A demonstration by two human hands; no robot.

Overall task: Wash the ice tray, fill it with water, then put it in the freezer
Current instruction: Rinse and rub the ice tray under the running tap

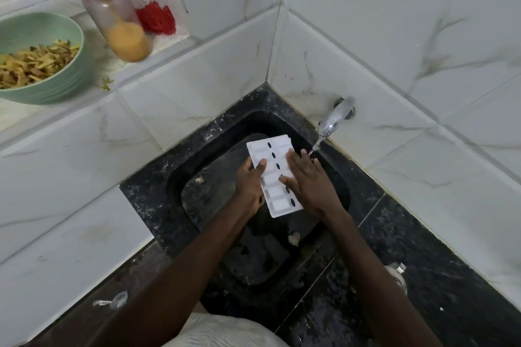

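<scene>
A white ice tray (270, 166) is held over the black sink (197, 149), its bottom side facing up with dark oval slots down the middle. My left hand (249, 183) grips its left long edge, thumb on top. My right hand (308, 183) lies flat on the tray's right side with straight fingers. A chrome tap (334, 118) juts from the right wall and water runs from it, falling just beside my right hand's fingertips.
A soap bottle (115, 17) with orange liquid stands on the tiled ledge at upper left, next to a green bowl (42, 65) of peelings and a red scrubber (156, 18). White tiled walls close in the sink on both sides.
</scene>
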